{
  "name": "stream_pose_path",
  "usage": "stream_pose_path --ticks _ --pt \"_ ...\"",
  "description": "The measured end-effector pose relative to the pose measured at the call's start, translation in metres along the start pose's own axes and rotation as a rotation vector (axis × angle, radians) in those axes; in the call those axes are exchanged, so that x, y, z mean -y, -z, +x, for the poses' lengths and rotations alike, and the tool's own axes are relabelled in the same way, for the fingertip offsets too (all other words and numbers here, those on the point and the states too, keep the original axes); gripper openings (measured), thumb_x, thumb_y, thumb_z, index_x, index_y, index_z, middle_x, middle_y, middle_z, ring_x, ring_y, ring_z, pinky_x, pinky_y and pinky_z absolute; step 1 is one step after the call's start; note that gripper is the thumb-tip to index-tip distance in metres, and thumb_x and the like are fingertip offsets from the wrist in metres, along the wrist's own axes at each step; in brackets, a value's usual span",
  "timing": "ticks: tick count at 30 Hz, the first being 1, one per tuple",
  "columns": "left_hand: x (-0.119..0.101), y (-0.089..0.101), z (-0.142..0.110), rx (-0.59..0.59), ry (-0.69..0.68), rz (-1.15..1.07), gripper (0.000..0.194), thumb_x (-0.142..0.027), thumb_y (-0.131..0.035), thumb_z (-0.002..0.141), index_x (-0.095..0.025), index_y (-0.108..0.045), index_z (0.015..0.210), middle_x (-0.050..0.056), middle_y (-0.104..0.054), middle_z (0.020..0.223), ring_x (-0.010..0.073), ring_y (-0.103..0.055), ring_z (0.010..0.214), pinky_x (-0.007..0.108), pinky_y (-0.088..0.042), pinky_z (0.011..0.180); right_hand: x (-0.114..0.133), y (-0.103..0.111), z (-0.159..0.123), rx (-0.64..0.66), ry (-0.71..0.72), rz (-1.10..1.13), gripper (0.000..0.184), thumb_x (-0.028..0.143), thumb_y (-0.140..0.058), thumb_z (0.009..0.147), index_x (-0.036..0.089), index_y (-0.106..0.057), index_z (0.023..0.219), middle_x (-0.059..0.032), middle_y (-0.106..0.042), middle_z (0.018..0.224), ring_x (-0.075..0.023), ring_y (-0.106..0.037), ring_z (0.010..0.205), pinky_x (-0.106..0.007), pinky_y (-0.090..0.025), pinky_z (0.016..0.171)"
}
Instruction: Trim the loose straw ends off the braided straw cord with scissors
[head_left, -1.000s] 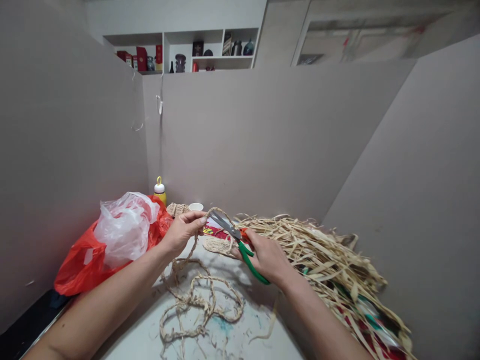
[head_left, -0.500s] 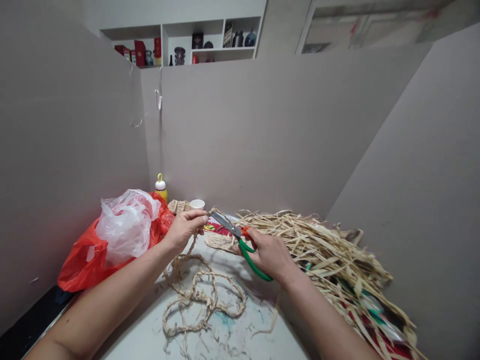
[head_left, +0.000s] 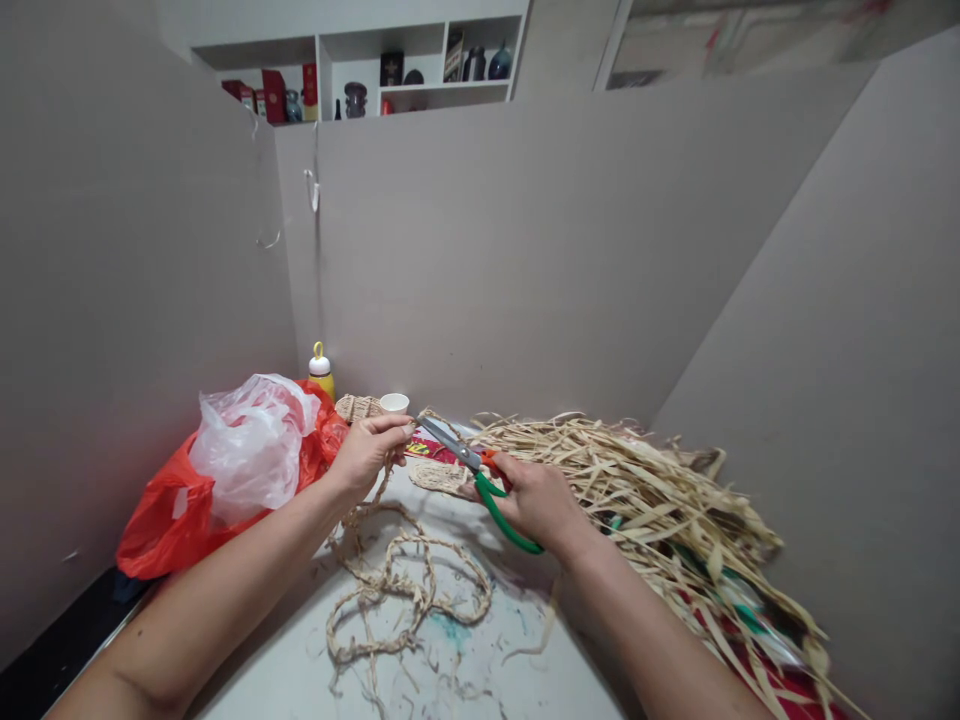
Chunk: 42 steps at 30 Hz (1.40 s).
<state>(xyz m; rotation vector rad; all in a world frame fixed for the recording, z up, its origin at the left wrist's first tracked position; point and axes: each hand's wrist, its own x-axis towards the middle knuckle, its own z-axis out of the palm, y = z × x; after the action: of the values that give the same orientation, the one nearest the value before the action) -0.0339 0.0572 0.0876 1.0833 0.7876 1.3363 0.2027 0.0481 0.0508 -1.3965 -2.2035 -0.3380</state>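
Fingers point(head_left: 388, 424) (left, right) hold one rope point(head_left: 390, 582), one scissors point(head_left: 470, 459).

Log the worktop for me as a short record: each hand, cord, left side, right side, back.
Left hand: pinching the braided cord
Right hand: gripping scissors, blades pointing toward left hand
Cord: mostly loose loops on the white table
Left side: red bag, white bag over part of it
Right side: heap of dry, pale strips
Back: yellow bottle, white cup

Quick count: two hands point(head_left: 371, 457), one pair of scissors point(head_left: 465, 455), one braided rope point(head_left: 394, 585). Toward the table's point(head_left: 277, 645) far edge there's two woven straw pads point(head_left: 439, 478), one white cup point(head_left: 394, 404), one yellow bottle point(head_left: 321, 380), plus two plastic bags point(head_left: 247, 450) at the left edge.
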Motion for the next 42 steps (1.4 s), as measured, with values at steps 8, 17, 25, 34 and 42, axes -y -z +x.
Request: stream_pose_path --ticks 8,17,25,34,42 --pt "0.002 0.002 0.001 0.01 0.01 -0.033 0.027 -0.026 -0.08 0.057 -0.013 -0.07 0.079 -0.002 -0.055 0.057 0.0066 -0.044 0.05 0.023 -0.039 0.051 -0.002 -0.002 0.0 -0.036 0.016 -0.022 0.037 0.055 -0.048 0.081 0.02 -0.062 0.081 -0.0038 -0.065 0.061 -0.0172 -0.06 0.054 -0.024 -0.032 0.052" --pt "-0.006 0.001 -0.003 0.039 0.01 -0.062 0.032 -0.027 -0.079 0.059 -0.013 -0.071 0.087 -0.002 -0.056 0.062 0.0058 -0.045 0.051 0.021 -0.038 0.05 -0.012 0.002 0.001 -0.025 -0.08 0.007 0.035 0.055 -0.046 0.082 0.022 -0.055 0.081 -0.0027 -0.064 0.061 -0.0182 -0.059 0.055 -0.025 -0.029 0.053" --pt "-0.003 0.003 -0.002 0.061 0.02 -0.072 0.034 -0.026 -0.078 0.062 -0.013 -0.071 0.093 0.0 -0.057 0.065 0.0059 -0.045 0.052 0.021 -0.037 0.05 -0.008 0.006 0.002 0.136 -0.07 0.021 0.045 0.06 -0.041 0.084 0.02 -0.052 0.102 -0.0065 -0.068 0.081 -0.0216 -0.063 0.071 -0.027 -0.032 0.058" --pt "-0.003 -0.004 -0.007 0.048 0.034 -0.061 0.037 -0.026 -0.078 0.058 -0.012 -0.071 0.092 -0.004 -0.049 0.057 0.0056 -0.04 0.049 0.022 -0.036 0.049 -0.001 0.005 0.002 0.095 -0.072 -0.028 0.043 0.058 -0.044 0.083 0.02 -0.055 0.099 -0.0059 -0.069 0.077 -0.0224 -0.064 0.071 -0.027 -0.032 0.057" --pt "0.0 -0.006 -0.007 0.032 0.051 -0.058 0.039 -0.026 -0.08 0.057 -0.011 -0.071 0.092 -0.004 -0.049 0.058 0.0054 -0.04 0.049 0.022 -0.036 0.049 -0.002 0.003 0.0 -0.036 -0.03 -0.073 0.043 0.06 -0.047 0.081 0.022 -0.063 0.091 -0.0045 -0.069 0.069 -0.0195 -0.063 0.064 -0.026 -0.032 0.055"
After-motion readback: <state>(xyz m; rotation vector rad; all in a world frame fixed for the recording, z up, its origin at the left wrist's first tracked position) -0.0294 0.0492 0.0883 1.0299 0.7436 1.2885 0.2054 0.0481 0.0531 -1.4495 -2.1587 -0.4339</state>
